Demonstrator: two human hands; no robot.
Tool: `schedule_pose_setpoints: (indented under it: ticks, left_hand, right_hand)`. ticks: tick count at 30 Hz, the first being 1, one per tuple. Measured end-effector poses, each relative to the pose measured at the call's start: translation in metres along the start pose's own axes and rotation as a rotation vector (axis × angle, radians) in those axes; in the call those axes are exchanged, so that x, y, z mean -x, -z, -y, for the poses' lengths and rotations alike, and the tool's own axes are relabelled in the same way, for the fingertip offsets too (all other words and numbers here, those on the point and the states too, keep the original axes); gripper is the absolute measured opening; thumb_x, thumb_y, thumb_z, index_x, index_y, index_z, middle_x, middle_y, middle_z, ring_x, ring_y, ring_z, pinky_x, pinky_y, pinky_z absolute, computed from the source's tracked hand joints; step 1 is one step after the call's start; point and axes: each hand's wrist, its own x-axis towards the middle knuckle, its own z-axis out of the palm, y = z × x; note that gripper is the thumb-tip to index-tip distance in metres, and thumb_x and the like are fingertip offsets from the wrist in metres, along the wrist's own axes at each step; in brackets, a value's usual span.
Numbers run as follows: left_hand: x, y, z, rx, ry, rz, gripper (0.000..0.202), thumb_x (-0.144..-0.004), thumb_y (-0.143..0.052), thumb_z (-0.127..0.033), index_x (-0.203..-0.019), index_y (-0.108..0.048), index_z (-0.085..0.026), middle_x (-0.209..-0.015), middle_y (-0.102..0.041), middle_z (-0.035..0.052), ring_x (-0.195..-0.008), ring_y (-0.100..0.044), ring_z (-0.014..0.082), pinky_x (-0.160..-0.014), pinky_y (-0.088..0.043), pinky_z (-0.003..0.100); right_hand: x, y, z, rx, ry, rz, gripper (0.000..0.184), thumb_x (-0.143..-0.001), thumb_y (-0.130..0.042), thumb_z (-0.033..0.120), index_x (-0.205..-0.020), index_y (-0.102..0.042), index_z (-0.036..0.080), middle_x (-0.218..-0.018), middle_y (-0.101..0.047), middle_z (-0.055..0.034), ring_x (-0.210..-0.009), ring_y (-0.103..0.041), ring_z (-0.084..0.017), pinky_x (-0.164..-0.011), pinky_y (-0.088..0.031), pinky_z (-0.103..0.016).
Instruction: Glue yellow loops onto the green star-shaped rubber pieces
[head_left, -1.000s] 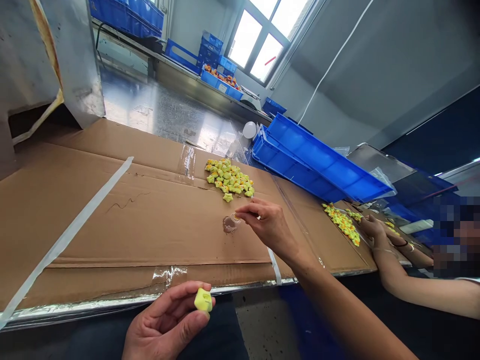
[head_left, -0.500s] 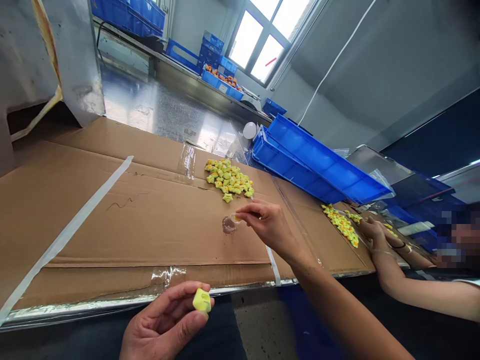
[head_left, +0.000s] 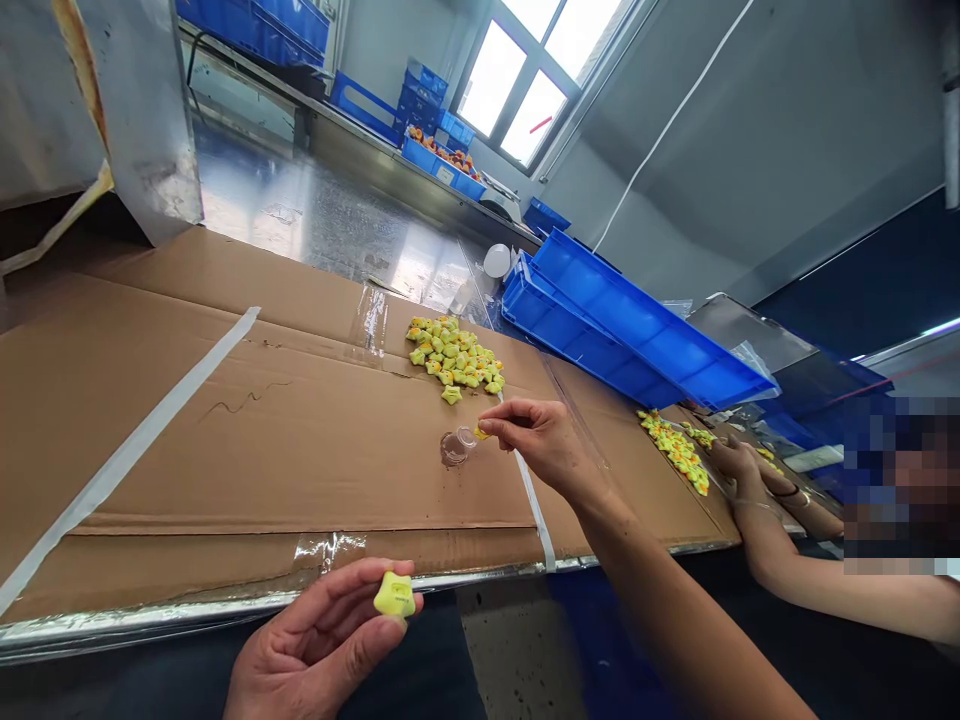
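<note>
At the frame's lower centre, a yellow star-shaped piece [head_left: 394, 595] is pinched by the left hand [head_left: 311, 640], below and left of a small yellow part [head_left: 481, 432] gripped by the right hand [head_left: 546, 442].

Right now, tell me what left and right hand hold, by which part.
The left hand pinches a yellow-green star by its edges. The right hand pinches a small yellow piece; by which part cannot be told.

Single head-worn view: looks forward and down across brown cardboard-covered bench [head_left: 337, 440] from wearer's side; frame tilted, bench's far edge sloping down rightward; bare left hand [head_left: 304, 640] nearest, bare right hand [head_left: 546, 445] farther out, grey-framed glass window [head_left: 534, 68] distant.
</note>
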Motion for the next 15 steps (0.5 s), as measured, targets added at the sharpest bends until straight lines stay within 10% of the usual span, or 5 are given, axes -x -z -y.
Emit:
schedule_pose_setpoints:
  ticks: [15]
  left_hand:
    - [-0.0009, 0.0010, 0.0009, -0.009, 0.003, -0.014, 0.029, -0.054, -0.084, -0.022, -0.082, -0.077, -0.020, -0.088, -0.077, 0.0070, -0.079, -0.071, 0.0219, -0.074, -0.055, 0.019]
  right_hand:
    - [0.0032, 0.0037, 0.0004, -0.039, -0.060, 0.000, 0.013, -0.069, -0.070, 0.027, -0.071, -0.073, 0.015, -0.056, -0.059, 0.0000, -0.048, -0.048, -0.010, -0.047, -0.035, -0.021]
